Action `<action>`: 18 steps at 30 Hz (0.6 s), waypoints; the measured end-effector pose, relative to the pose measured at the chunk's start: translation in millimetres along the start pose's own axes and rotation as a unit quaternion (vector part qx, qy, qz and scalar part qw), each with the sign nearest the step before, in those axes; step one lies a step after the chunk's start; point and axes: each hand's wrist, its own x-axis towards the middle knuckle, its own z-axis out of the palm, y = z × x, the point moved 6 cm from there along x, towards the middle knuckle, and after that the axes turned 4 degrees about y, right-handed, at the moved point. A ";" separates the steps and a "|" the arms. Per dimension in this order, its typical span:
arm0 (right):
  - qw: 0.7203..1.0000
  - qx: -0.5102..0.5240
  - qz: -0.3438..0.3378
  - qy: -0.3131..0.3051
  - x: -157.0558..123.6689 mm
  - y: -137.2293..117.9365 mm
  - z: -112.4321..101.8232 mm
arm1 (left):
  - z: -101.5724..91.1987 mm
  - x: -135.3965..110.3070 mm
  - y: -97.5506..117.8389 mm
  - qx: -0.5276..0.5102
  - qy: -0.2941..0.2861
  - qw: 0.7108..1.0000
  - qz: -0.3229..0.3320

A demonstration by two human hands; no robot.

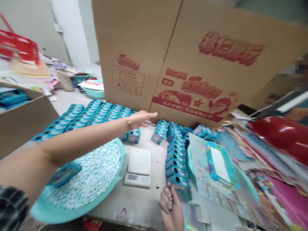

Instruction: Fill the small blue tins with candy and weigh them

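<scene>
My left hand point(141, 119) reaches far across the table with fingers stretched out, holding nothing I can see. It hangs above several rows of small blue boxes point(96, 110) with a dark round spot on each. My right hand point(169, 202) is closed near the front edge; small white candies point(170, 202) show between its fingers. Just beyond it stands a row of blue boxes point(176, 162). Under my left arm is a turquoise basin point(124, 160) full of pale candies point(96, 170), with a blue box point(66, 173) lying on them. A white kitchen scale point(139, 162) sits between the hands.
Large brown cardboard point(144, 41) with red print stands upright behind the boxes. An opened carton point(24, 122) is at the left. On the right lie stacked packaging sheets point(243, 154), a blue tray-like box point(221, 165) and a shiny red object point(284, 134).
</scene>
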 end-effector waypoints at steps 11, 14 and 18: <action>0.998 0.042 0.007 -0.036 20.5 46.0 92.2 | -154.5 -265.4 -130.9 0.348 0.165 0.922 0.043; 0.998 0.022 0.011 -0.052 21.6 62.3 115.6 | -140.0 -290.9 -177.4 0.368 0.177 0.913 0.008; 0.998 0.019 0.003 -0.060 17.4 66.5 125.8 | -140.6 -290.2 -173.0 0.339 0.209 0.917 0.032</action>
